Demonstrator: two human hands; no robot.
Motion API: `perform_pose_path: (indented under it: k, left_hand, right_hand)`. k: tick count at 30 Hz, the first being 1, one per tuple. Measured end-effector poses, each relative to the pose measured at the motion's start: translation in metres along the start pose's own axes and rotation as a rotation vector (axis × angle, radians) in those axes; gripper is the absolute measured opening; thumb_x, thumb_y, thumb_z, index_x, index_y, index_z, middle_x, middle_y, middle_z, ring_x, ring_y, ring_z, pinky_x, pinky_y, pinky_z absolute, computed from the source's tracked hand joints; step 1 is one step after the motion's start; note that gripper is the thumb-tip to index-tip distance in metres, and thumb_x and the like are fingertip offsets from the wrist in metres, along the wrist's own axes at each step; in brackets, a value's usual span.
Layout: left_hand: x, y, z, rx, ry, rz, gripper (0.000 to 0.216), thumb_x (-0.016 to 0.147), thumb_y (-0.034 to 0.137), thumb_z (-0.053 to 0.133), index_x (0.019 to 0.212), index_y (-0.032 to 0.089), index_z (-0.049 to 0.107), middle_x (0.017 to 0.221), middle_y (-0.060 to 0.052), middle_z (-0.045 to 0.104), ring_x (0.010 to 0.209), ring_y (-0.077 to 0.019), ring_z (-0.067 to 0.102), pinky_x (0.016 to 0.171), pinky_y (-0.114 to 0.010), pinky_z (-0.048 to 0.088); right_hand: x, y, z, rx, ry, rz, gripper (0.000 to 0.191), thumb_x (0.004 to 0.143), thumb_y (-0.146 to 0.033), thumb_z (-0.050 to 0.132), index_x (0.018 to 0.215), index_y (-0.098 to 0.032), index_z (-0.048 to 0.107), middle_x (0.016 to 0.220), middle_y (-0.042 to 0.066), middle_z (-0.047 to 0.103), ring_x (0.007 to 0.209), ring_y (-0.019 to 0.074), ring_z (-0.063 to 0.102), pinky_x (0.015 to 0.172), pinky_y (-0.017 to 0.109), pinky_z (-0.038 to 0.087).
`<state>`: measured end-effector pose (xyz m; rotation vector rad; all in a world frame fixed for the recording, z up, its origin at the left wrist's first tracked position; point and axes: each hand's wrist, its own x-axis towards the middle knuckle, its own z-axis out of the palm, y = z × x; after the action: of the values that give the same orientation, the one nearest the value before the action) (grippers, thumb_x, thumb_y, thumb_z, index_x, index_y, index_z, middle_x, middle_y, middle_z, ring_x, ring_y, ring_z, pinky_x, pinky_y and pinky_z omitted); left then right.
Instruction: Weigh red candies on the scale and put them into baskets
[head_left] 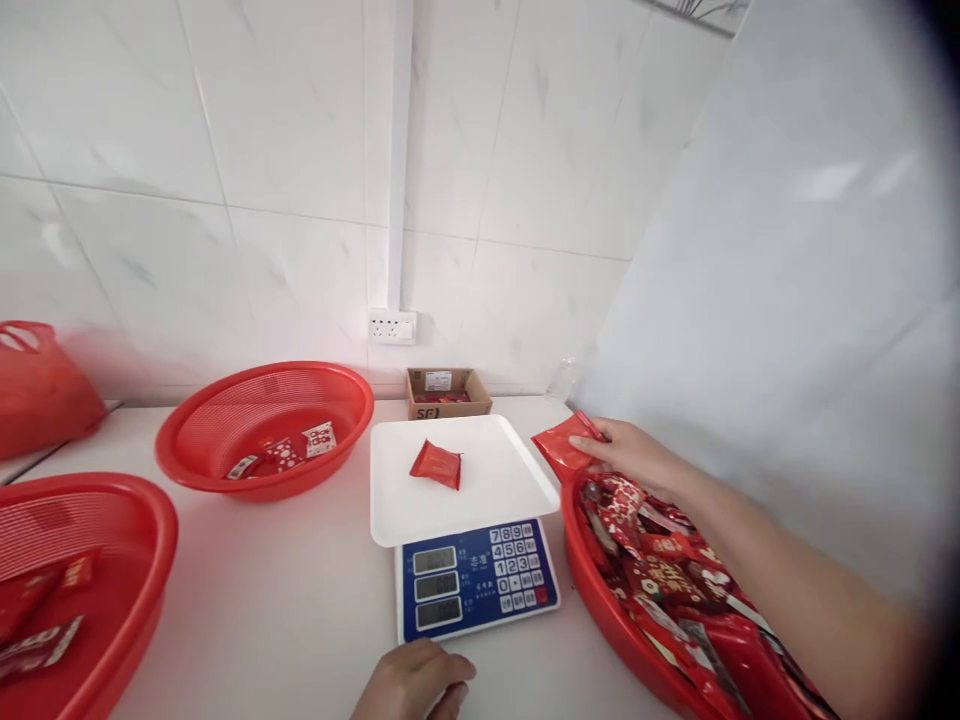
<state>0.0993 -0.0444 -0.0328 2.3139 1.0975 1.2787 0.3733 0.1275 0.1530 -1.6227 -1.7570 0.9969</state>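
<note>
White counter (285,600): right hand (630,450) pinching red packet (562,447); scale (472,540) beside.

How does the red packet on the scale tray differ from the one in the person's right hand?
The packet on the scale lies alone on the white tray, untouched; the held packet is pinched in the right hand above the full basket's edge. The held one looks larger and more spread out. Both are shiny red.
</note>
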Motion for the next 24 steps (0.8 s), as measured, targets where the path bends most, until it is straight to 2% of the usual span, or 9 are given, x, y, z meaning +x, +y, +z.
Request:
perform_pose_path:
  k: [2, 4, 6, 9, 11, 14, 19, 21, 24]
  left_hand:
    - [0.000, 0.000, -0.002, -0.010, -0.038, -0.037, 0.027, 0.092, 0.032, 0.038, 0.090, 0.024, 0.063, 0.071, -0.003, 0.070, 0.060, -0.0117, 0.066, 0.054, -0.016, 0.051]
    - [0.000, 0.000, -0.002, -0.020, -0.066, -0.062, 0.025, 0.091, 0.031, 0.039, 0.092, 0.025, 0.063, 0.074, -0.002, 0.071, 0.061, -0.0123, 0.067, 0.053, -0.016, 0.051]
    - [0.000, 0.000, -0.003, -0.021, -0.071, -0.057, 0.024, 0.091, 0.029, 0.040, 0.093, 0.025, 0.063, 0.075, -0.002, 0.071, 0.062, -0.0128, 0.067, 0.054, -0.017, 0.052]
    - [0.000, -0.001, -0.003, -0.023, -0.053, -0.024, 0.021, 0.090, 0.026, 0.041, 0.093, 0.024, 0.062, 0.074, -0.003, 0.071, 0.063, -0.0131, 0.067, 0.055, -0.018, 0.052]
    - [0.000, -0.001, -0.004, -0.032, -0.047, -0.013, 0.020, 0.089, 0.024, 0.042, 0.094, 0.023, 0.061, 0.074, -0.003, 0.070, 0.063, -0.0131, 0.066, 0.055, -0.018, 0.051]
    - [0.000, 0.000, -0.005, -0.035, -0.045, -0.001, 0.019, 0.089, 0.023, 0.043, 0.094, 0.023, 0.061, 0.073, -0.003, 0.069, 0.062, -0.0128, 0.065, 0.054, -0.017, 0.051]
    - [0.000, 0.004, -0.005, -0.036, -0.040, 0.009, 0.019, 0.090, 0.025, 0.042, 0.093, 0.022, 0.061, 0.070, -0.003, 0.068, 0.058, -0.0121, 0.064, 0.052, -0.017, 0.049]
    - [0.000, 0.005, -0.005, -0.041, -0.058, 0.020, 0.020, 0.091, 0.025, 0.042, 0.094, 0.022, 0.061, 0.070, -0.003, 0.067, 0.058, -0.0116, 0.064, 0.053, -0.016, 0.050]
    - [-0.001, 0.004, -0.003, -0.054, -0.082, 0.025, 0.019, 0.091, 0.026, 0.043, 0.094, 0.023, 0.062, 0.070, -0.003, 0.068, 0.060, -0.0112, 0.065, 0.055, -0.015, 0.051]
  right_hand:
    - [0.007, -0.005, 0.016, 0.094, -0.029, -0.015, 0.023, 0.073, -0.038, 0.059, 0.087, -0.020, 0.057, 0.088, 0.004, 0.068, 0.078, 0.0165, 0.064, 0.071, 0.029, 0.052]
    - [0.013, -0.009, 0.029, 0.084, -0.069, -0.042, 0.022, 0.075, -0.037, 0.059, 0.087, -0.019, 0.058, 0.089, 0.005, 0.068, 0.079, 0.0167, 0.064, 0.071, 0.029, 0.053]
    - [0.018, -0.013, 0.038, 0.027, -0.091, -0.058, 0.027, 0.078, -0.036, 0.055, 0.098, -0.018, 0.058, 0.096, 0.008, 0.067, 0.083, 0.0183, 0.064, 0.073, 0.031, 0.053]
    - [0.019, -0.014, 0.044, -0.232, -0.003, -0.087, 0.053, 0.079, -0.035, 0.054, 0.128, -0.017, 0.043, 0.122, 0.014, 0.057, 0.102, 0.0234, 0.060, 0.087, 0.038, 0.049]
    - [0.012, -0.013, 0.043, -0.447, 0.048, -0.145, 0.064, 0.078, -0.035, 0.053, 0.136, -0.016, 0.034, 0.135, 0.015, 0.046, 0.116, 0.0261, 0.051, 0.098, 0.040, 0.041]
    - [-0.011, -0.008, 0.032, -0.614, -0.018, -0.201, 0.058, 0.079, -0.036, 0.050, 0.133, -0.019, 0.040, 0.139, 0.010, 0.043, 0.125, 0.0262, 0.043, 0.103, 0.039, 0.036]
    - [-0.039, 0.009, 0.014, -0.705, -0.072, -0.115, 0.050, 0.079, -0.035, 0.049, 0.128, -0.022, 0.048, 0.133, 0.007, 0.052, 0.122, 0.0277, 0.046, 0.101, 0.040, 0.037]
    - [-0.036, 0.015, 0.017, -0.709, -0.075, -0.097, 0.050, 0.080, -0.033, 0.049, 0.128, -0.020, 0.048, 0.132, 0.009, 0.052, 0.122, 0.0269, 0.046, 0.102, 0.039, 0.035]
    - [-0.019, 0.014, 0.037, -0.695, -0.094, -0.168, 0.054, 0.081, -0.032, 0.049, 0.132, -0.016, 0.043, 0.137, 0.013, 0.045, 0.124, 0.0255, 0.044, 0.104, 0.036, 0.032]
